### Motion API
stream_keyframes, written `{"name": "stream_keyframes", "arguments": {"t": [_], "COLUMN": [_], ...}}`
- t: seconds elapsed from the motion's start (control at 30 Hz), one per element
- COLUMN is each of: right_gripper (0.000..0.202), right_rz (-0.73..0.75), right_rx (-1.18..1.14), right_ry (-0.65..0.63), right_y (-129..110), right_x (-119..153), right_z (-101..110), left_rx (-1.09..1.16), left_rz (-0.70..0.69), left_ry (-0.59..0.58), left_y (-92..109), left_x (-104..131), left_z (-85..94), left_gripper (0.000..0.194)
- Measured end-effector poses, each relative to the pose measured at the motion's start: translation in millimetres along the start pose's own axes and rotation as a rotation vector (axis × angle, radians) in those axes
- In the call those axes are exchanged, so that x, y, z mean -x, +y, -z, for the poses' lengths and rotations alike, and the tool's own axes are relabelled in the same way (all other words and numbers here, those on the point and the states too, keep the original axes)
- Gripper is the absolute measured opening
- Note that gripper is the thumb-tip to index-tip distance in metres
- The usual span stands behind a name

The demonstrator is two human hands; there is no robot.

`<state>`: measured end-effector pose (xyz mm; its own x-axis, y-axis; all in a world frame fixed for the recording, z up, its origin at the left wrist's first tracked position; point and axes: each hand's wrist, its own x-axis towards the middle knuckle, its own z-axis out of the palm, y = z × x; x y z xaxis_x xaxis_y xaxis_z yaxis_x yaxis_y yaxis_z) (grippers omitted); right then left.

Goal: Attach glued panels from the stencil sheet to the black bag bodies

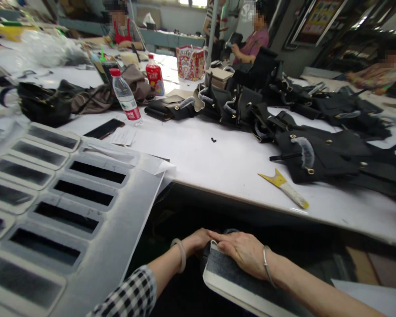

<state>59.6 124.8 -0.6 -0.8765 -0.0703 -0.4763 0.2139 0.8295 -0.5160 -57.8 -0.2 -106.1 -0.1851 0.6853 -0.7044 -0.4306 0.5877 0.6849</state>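
Below the table's front edge, a dark, grey-black panel with a pale cream border (224, 288) lies tilted near my body. My right hand (244, 253) is over its upper end, with the thumb on the dark face and the other fingers bent over the far edge. My left hand (198, 241) is at the panel's left corner and meets the fingertips of my right. Its own fingers are mostly hidden there. Close by on the left is a large whitish sheet (132, 220) with dark rectangular slots and similar pale-edged dark panels (23, 279).
Black bags (320, 154) with gold fittings are piled along the right of the white table (198, 176). A yellow-ended scraper-like tool (284, 189) lies near the front edge. Behind are a water bottle (127, 97), a phone (104, 128) and a red bottle (155, 75). Other people sit farther back.
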Motion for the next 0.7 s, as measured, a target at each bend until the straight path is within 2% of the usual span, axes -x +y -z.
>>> {"name": "stream_keyframes", "arguments": {"t": [0.07,0.13,0.2,0.27,0.4,0.53,0.6,0.7], "right_gripper": [0.055,0.054,0.053,0.052,0.053,0.05,0.05,0.051], "right_rz": [-0.02,-0.047,-0.089,-0.137,-0.212,-0.252,-0.28,-0.29], "right_rx": [-0.033,-0.066,-0.085,-0.09,-0.127,-0.244,-0.281,-0.308], "right_ry": [-0.01,-0.021,-0.03,-0.033,-0.015,-0.003,-0.038,-0.075], "right_y": [1.8,5.6,11.6,20.0,44.2,69.5,77.3,78.1], "right_x": [7.4,17.5,30.1,44.8,78.5,108.6,115.3,111.1], "right_z": [3.1,5.8,7.1,6.5,1.6,-2.1,-2.0,-0.8], "left_rx": [-0.201,-0.333,-0.434,-0.555,-0.775,-0.896,-0.937,-1.0], "left_rz": [-0.054,-0.136,-0.19,-0.207,-0.238,-0.237,-0.235,-0.226], "left_ry": [-0.015,-0.045,-0.125,-0.209,-0.265,-0.283,-0.292,-0.308], "left_y": [24.8,51.2,74.0,90.0,105.3,112.2,115.1,118.9], "left_x": [5.9,17.1,32.6,48.5,66.3,66.1,64.0,60.1], "left_z": [11.7,17.6,16.1,9.6,-3.5,-8.1,-9.5,-13.8], "left_gripper": [0.02,0.029,0.043,0.043,0.025,0.018,0.018,0.02]}}
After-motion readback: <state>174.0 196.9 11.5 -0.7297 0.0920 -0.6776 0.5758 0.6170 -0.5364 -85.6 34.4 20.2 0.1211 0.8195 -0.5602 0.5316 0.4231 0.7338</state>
